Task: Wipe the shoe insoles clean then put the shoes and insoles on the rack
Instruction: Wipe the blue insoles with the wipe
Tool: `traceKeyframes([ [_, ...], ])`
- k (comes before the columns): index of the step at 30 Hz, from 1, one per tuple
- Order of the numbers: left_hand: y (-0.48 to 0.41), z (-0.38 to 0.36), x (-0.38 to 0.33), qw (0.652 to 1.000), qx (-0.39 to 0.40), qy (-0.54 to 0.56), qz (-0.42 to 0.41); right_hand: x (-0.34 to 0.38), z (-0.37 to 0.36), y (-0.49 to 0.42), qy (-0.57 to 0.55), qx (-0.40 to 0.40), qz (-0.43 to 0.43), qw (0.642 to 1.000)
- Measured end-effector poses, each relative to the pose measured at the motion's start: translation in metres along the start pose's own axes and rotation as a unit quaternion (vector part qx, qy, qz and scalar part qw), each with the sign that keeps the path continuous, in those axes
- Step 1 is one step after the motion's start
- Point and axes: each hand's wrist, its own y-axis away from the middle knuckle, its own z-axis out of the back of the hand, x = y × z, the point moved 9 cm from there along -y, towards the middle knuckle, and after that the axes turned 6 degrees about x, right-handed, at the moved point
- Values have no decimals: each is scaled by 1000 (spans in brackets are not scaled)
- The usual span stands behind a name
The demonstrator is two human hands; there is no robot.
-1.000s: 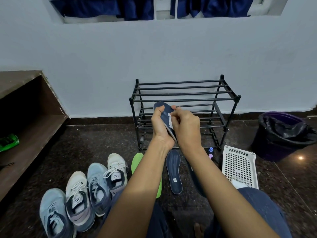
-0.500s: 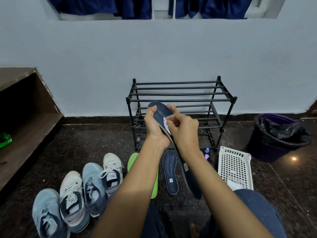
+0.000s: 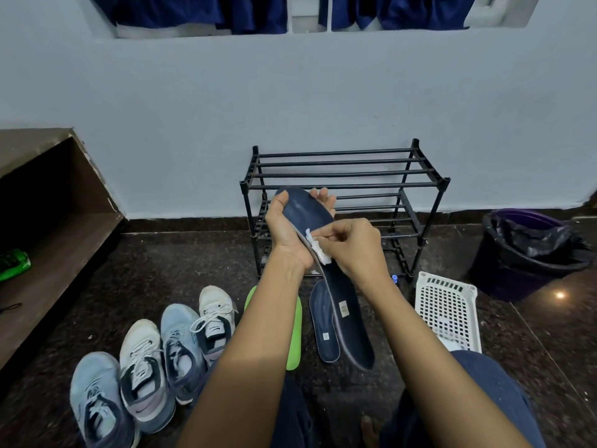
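My left hand (image 3: 286, 231) grips a dark blue insole (image 3: 310, 211) by its upper half, holding it tilted in front of the black rack (image 3: 342, 176). My right hand (image 3: 352, 250) pinches a white wipe (image 3: 318, 250) against the middle of that insole. A second dark blue insole (image 3: 324, 324) and a green insole (image 3: 295, 337) lie on the floor below. Several sneakers, two blue (image 3: 97, 402) (image 3: 181, 344) and two white (image 3: 142, 367) (image 3: 214, 315), stand in a row at lower left.
A white perforated basket (image 3: 447, 308) lies right of the rack. A dark bin with a black liner (image 3: 529, 253) stands at the far right. A brown wooden shelf (image 3: 48, 240) with a green object (image 3: 13, 263) runs along the left. Dark stone floor lies all round.
My right hand has slid the wipe down the insole, from near its top toward the middle. My left hand keeps its grip on the insole.
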Motion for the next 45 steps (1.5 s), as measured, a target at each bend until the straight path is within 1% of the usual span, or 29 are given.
traceKeyframes([
  [3, 0, -2, 3, 1000, 2, -12, -9, 4, 3, 0, 1, -50, 22, 998],
  [6, 4, 0, 10, 1000, 2, -27, 4, 11, 2, -7, 30, -72, 54, 995],
  [10, 10, 2, 22, 996, -11, -75, 40, 19, 2, -15, 117, -109, 91, 983],
  [12, 11, 1, 23, 995, -3, -82, 48, 23, 2, -13, 146, -131, 104, 975],
  [14, 9, 0, 22, 995, 12, -79, 58, 22, 3, -13, 117, -115, 91, 982],
  [16, 8, -1, 20, 995, 14, -71, 62, 15, 5, -14, 59, -68, 46, 995],
  [19, 1, 1, 11, 999, 6, -40, 35, 9, 4, -7, 26, 3, 14, 1000],
  [21, -1, -2, 6, 999, 15, -27, 20, 5, 2, -1, 14, 23, 2, 1000],
  [25, -2, -5, 8, 999, 19, -36, 2, 6, 6, -2, 26, -38, 21, 999],
  [28, -1, -3, 7, 998, 21, -53, -14, 12, 3, -3, 53, -61, 50, 995],
  [31, 2, 2, 10, 997, 8, -82, 5, 16, 2, -7, 70, -82, 67, 992],
  [35, 9, 3, 20, 993, -5, -110, 39, 26, 3, -13, 144, -120, 101, 977],
  [37, 10, 1, 18, 994, 1, -99, 43, 27, 3, -14, 145, -117, 104, 977],
  [40, 9, -5, 13, 997, 23, -59, 47, 20, 6, -14, 65, -72, 66, 993],
  [43, 1, -6, 3, 999, 33, -15, 16, 8, 6, -8, 36, -28, 17, 999],
  [45, -3, -7, -2, 999, 40, -27, 2, 0, 6, -3, 7, -22, -6, 1000],
])
